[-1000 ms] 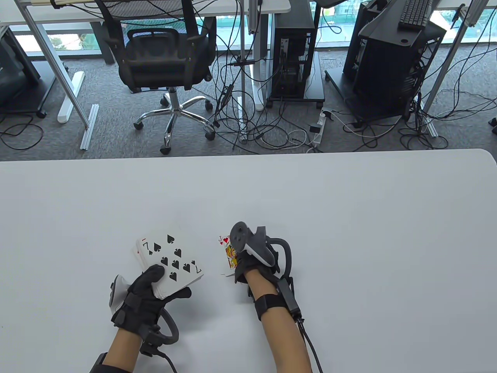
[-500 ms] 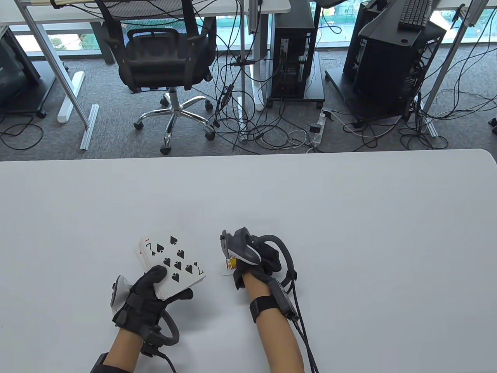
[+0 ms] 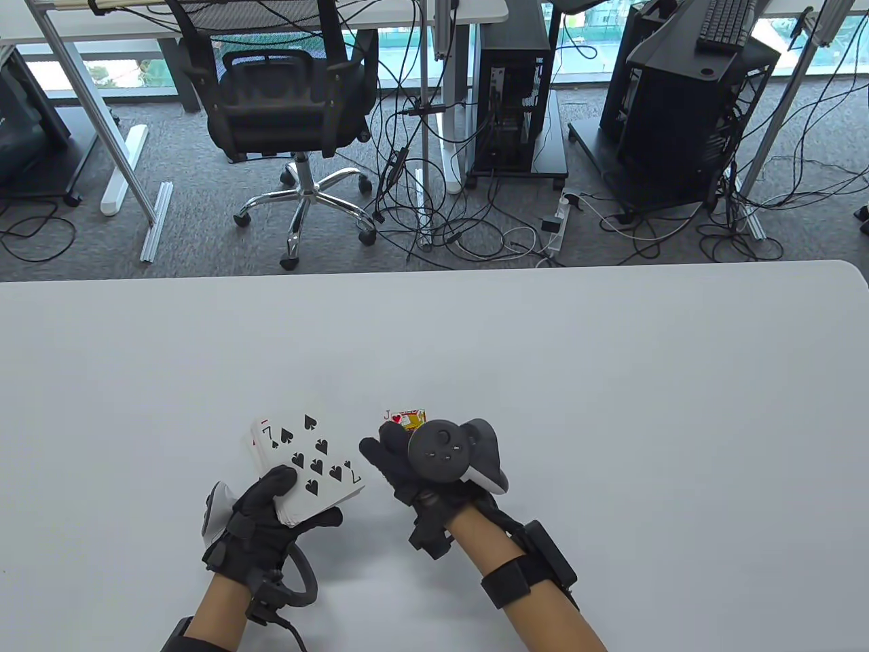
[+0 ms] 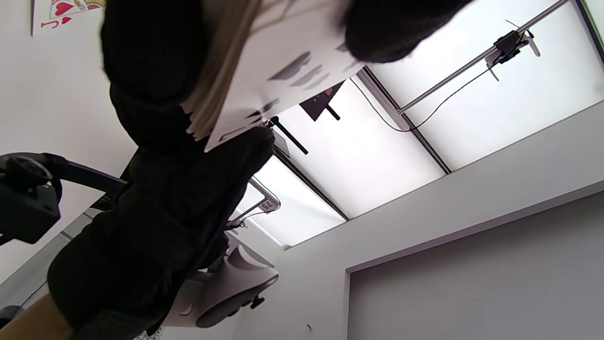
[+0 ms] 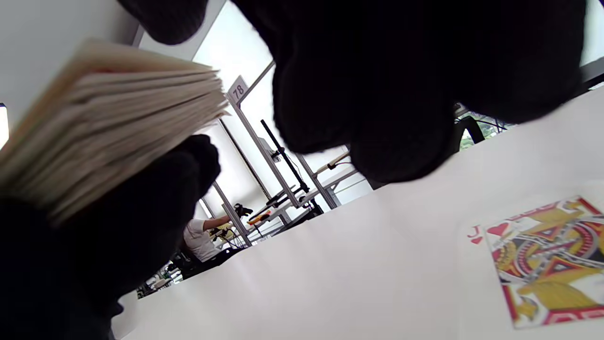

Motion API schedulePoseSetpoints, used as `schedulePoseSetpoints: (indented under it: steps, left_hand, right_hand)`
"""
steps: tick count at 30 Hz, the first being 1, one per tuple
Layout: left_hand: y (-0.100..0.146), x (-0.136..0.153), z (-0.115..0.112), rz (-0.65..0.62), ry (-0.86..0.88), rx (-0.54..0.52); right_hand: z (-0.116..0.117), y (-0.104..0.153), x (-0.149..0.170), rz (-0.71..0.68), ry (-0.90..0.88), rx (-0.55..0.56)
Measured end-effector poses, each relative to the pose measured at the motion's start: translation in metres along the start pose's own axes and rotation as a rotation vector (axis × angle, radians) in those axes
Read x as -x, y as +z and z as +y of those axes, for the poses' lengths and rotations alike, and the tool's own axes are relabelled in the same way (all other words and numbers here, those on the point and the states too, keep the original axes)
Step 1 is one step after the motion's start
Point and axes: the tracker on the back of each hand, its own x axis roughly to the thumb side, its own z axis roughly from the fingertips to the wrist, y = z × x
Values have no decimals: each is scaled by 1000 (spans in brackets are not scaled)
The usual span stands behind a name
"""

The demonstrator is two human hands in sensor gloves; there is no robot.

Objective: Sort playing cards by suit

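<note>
Right hand [image 3: 414, 468] has left the jack [image 3: 405, 418]; left hand [image 3: 265, 516] grips deck [image 3: 309, 462].

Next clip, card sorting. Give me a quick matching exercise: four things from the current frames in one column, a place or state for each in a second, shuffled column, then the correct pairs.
Things
1. face-up jack of hearts card
2. seven of spades card
3. black-gloved left hand
4. black-gloved right hand

States
A. grips the thick deck of playing cards
B. lies flat on the white table
C. fingers relaxed, holds nothing
D. top of the held deck

Pairs: 1-B, 2-D, 3-A, 4-C
</note>
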Motion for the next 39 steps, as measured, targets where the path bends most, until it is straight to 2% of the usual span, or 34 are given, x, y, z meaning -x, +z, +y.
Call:
schedulePoseSetpoints:
  steps: [4,6,9,15,23,27,32,35,39]
  left_hand:
    - [0,-1,1,22,-80,-6]
    - [-1,0,-1,27,-84,2]
    - [-1,3,-5,24,-53,20]
    - [-2,3,-5,26,-65,52]
    - [-3,3,-7,22,-44,75]
    - [-2,2,-6,21,-55,63]
    - [-3,2,-6,13,-35,70]
    - [-2,2,-5,13,-36,55]
    - [-2,2,-3,17,-44,36]
  right_hand:
    - [4,5,-15,-23,-91,4]
    - [8,6,-20,-8,-65,-23]
    - [14,8,-24,-18,15,-5]
    - [18,12,-18,-9,-65,99]
    - [9,15,-9,38,-113,144]
    - [-1,14,2,92,-109,149]
    - [-27,9,24,194,-356,156]
    - [-51,8,43,273,-464,247]
    - [-81,14,73,372,-418,358]
